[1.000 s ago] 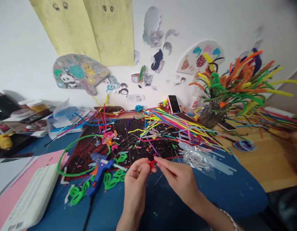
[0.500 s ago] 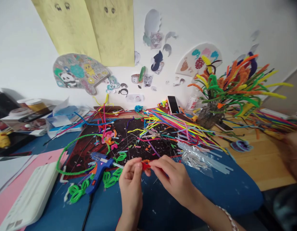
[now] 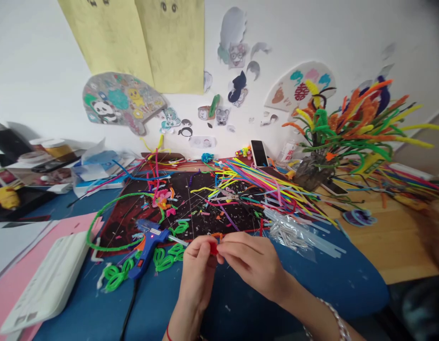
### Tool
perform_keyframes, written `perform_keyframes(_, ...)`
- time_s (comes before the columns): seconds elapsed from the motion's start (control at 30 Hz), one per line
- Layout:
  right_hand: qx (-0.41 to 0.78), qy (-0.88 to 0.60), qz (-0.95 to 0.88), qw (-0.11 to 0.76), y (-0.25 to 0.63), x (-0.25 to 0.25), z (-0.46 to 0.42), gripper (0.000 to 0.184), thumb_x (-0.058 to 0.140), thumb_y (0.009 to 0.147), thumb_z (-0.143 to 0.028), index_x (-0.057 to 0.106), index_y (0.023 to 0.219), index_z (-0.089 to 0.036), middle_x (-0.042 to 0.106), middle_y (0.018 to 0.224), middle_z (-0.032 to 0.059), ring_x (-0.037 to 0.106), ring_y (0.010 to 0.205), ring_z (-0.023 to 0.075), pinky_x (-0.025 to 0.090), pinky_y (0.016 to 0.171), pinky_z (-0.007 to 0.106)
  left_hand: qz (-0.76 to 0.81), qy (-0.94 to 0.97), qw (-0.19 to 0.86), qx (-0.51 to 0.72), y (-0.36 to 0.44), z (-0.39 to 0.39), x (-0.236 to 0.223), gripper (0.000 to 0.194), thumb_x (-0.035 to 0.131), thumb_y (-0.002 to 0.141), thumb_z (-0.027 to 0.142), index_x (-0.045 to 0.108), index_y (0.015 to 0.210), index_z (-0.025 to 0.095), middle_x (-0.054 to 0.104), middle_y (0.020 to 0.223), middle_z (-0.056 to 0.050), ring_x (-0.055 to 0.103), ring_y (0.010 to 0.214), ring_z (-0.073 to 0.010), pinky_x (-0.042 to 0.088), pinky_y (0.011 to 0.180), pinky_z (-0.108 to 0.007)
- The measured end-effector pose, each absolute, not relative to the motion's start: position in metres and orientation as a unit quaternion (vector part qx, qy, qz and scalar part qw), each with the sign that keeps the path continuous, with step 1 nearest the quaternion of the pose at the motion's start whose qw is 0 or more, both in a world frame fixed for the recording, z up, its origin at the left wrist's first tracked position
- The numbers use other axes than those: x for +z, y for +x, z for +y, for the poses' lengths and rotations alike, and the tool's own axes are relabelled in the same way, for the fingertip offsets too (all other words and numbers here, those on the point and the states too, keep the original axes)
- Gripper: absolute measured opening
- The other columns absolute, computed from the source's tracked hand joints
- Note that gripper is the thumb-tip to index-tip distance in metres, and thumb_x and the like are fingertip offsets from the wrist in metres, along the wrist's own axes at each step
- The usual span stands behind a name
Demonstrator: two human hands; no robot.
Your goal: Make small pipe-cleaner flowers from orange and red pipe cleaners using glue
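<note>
Between my hands, over the front of the blue table, is a small red fuzzy piece (image 3: 214, 247), likely pipe cleaner, with an orange bit (image 3: 217, 235) behind it. My left hand (image 3: 197, 272) is closed, pinching the red piece between thumb and fingers. The fingertips of my right hand (image 3: 258, 265) pinch its right side; they partly hide it. Left of my hands lies a blue glue gun (image 3: 147, 253), its nozzle pointing toward my left hand. Green looped pipe-cleaner shapes (image 3: 119, 277) lie around the gun.
A green ring (image 3: 93, 222) curves over the dark cutting mat (image 3: 114, 222). Pipe cleaners (image 3: 248, 180) are heaped behind my hands, beside a plastic bag of white sticks (image 3: 288, 232). A vase of fuzzy stems (image 3: 312, 170) stands right, a white keyboard (image 3: 45, 284) lies left. A blurred person's arm (image 3: 429, 227) shows far right.
The view has shifted slightly, so the scene sits a little further right. My right fingertips have moved closer to my left hand, and less of the red and orange piece shows.
</note>
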State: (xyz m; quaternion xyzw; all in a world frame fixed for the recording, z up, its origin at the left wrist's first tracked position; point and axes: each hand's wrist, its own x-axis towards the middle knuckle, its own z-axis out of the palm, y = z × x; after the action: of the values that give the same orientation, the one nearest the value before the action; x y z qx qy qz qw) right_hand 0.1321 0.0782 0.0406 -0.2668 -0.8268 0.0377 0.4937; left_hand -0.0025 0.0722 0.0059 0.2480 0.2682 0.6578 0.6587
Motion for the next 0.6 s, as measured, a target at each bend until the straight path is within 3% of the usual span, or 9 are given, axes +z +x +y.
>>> perform_keyframes(0.2,0.072,-0.29,-0.785,0.542,0.128,0.045,0.076,0.011,0.057,0.09,-0.012,0.065,0.094,-0.019,0.069,0.084,0.0051,0.068,0.075,0.0126,0.057,0.067,0.022,0.209,0.283,0.673,0.651,-0.005,0.069,0.002,0.03,0.084,0.064,0.043,0.079,0.085,0.023,0.064,0.062,0.0,0.055,0.053,-0.0071,0.048,0.058,-0.018)
perform_keyframes(0.33,0.136,-0.296,-0.778,0.537,0.128,0.056,0.069,0.008,0.06,0.089,-0.013,0.066,0.087,-0.018,0.068,0.081,0.0039,0.066,0.072,0.0117,0.057,0.066,0.021,0.181,0.338,0.667,0.639,-0.007,0.065,0.002,0.02,0.083,0.067,0.039,0.078,0.078,0.023,0.058,0.059,0.004,0.05,0.045,-0.0034,0.043,0.051,-0.015)
perform_keyframes(0.6,0.073,-0.298,-0.825,0.474,0.133,0.06,0.058,0.014,0.055,0.093,-0.015,0.067,0.089,-0.018,0.071,0.08,0.0023,0.067,0.07,0.0102,0.052,0.064,0.02,0.169,0.372,0.653,0.638,-0.007,0.063,0.006,0.021,0.08,0.07,0.039,0.071,0.07,0.02,0.053,0.064,0.003,0.05,0.047,-0.0058,0.041,0.048,-0.017)
